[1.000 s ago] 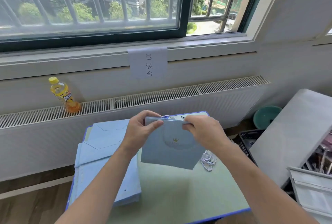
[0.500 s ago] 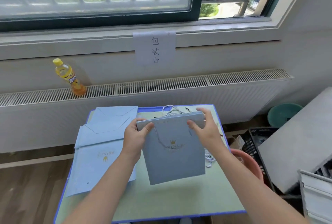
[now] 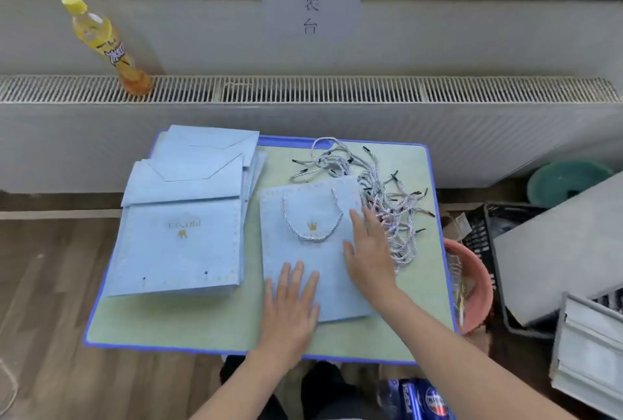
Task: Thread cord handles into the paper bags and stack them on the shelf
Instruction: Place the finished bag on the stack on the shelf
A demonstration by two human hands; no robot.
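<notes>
Hands flat on the paper bag (image 3: pixel 303 271), which lies on the small table (image 3: pixel 202 328) with its cord handle (image 3: pixel 312 234) threaded; left hand (image 3: pixel 290 305) spread at the near edge; right hand (image 3: pixel 369 251) spread at its right side, touching the loose cords (image 3: pixel 387 197); unthreaded bags (image 3: pixel 182 234) stacked just left.

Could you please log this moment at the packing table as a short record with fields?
surface: green table with blue edge
bag in work: light blue paper bag lying flat, cord handle threaded on the upper face
left hand: flat, pressing the bag's near part
right hand: flat, on the bag's right side
spare cords: loose pile right of and beyond the bag
unthreaded bags: flat stack to the left
</notes>
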